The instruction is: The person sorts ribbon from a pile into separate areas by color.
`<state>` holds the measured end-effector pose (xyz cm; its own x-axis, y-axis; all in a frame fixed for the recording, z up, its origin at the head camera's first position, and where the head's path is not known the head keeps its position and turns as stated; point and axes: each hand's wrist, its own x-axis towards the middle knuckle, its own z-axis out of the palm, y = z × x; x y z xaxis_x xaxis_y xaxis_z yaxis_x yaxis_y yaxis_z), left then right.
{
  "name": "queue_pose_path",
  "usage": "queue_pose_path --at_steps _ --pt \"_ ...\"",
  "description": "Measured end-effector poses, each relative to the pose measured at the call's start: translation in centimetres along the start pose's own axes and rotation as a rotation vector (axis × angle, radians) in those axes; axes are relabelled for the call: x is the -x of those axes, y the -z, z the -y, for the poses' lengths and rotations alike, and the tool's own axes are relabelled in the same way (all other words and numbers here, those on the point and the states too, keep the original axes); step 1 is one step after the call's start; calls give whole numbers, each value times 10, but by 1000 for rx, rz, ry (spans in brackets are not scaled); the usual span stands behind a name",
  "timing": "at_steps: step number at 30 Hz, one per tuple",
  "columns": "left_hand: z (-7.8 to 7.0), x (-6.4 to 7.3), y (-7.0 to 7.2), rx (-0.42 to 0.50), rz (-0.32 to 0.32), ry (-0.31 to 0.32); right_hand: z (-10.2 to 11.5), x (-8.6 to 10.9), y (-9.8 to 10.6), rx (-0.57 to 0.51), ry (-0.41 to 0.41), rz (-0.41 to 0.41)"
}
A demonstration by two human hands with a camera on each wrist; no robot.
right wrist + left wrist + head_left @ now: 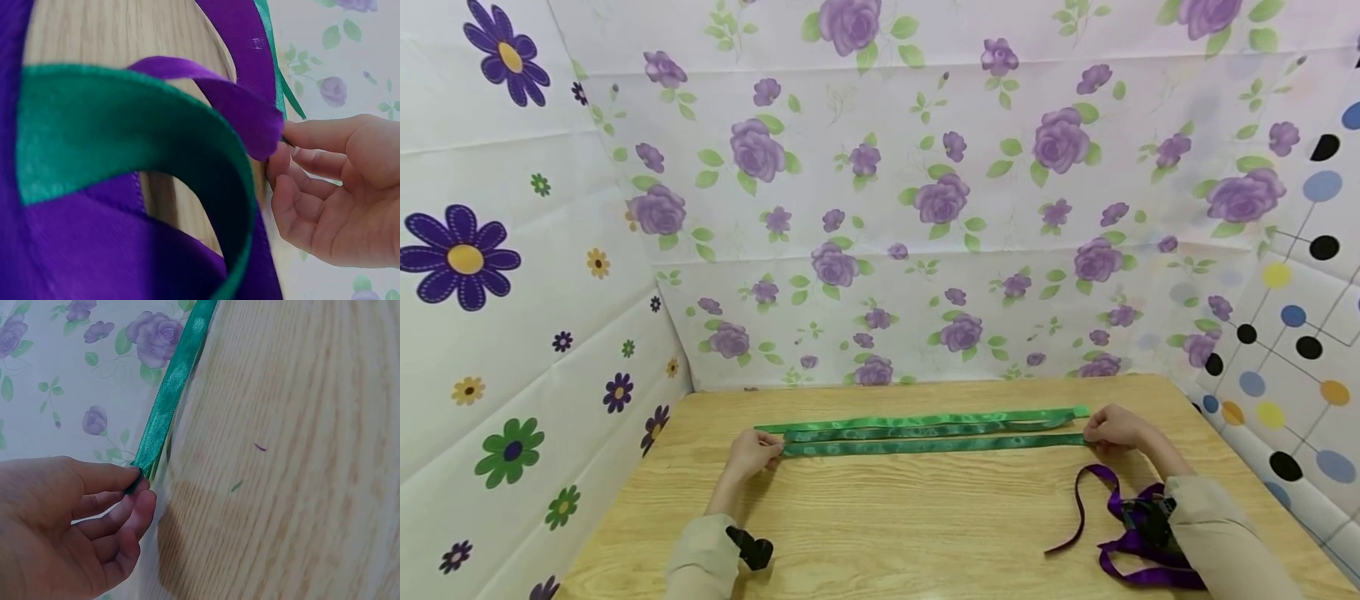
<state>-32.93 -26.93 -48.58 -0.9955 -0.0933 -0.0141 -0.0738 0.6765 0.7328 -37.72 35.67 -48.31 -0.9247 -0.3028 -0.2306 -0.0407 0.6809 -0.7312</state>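
A dark green satin ribbon [940,447] stretches nearly straight from side to side across the table. My left hand [752,455] pinches its left end between thumb and forefinger, as the left wrist view shows on the ribbon's shiny face [167,403]. At the other end my right hand [1118,427] pinches the ribbon between thumb and fingertips. Just behind it lie another dark green length [887,432] and a brighter green one [850,423], roughly parallel. Loops of purple ribbon [244,109] partly hide the right hand's work in the right wrist view.
A loose heap of purple ribbon [1138,546] lies under and beside the right forearm. A green ribbon loop [144,125] curls close to the right wrist camera. Two tiny thread scraps, one purple [260,448], lie on the wooden table [910,525]. Flower-printed cloth [880,208] stands behind.
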Motion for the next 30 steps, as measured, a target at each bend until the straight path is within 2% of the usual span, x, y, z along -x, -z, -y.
queue_pose_path --at_steps 6,11,23,30 --pt "-2 -2 -3 1 -32 19 -2 -4 -1 -54 -27 -7" --pt "-3 -3 -4 0 -51 16 -4 -8 -2 -57 -35 -28" --pt "-2 -7 -8 -18 -71 17 -12 -18 -4 -83 -91 -78" --pt "-1 -7 -8 -12 -69 27 -12 -19 -4 -72 -86 -88"
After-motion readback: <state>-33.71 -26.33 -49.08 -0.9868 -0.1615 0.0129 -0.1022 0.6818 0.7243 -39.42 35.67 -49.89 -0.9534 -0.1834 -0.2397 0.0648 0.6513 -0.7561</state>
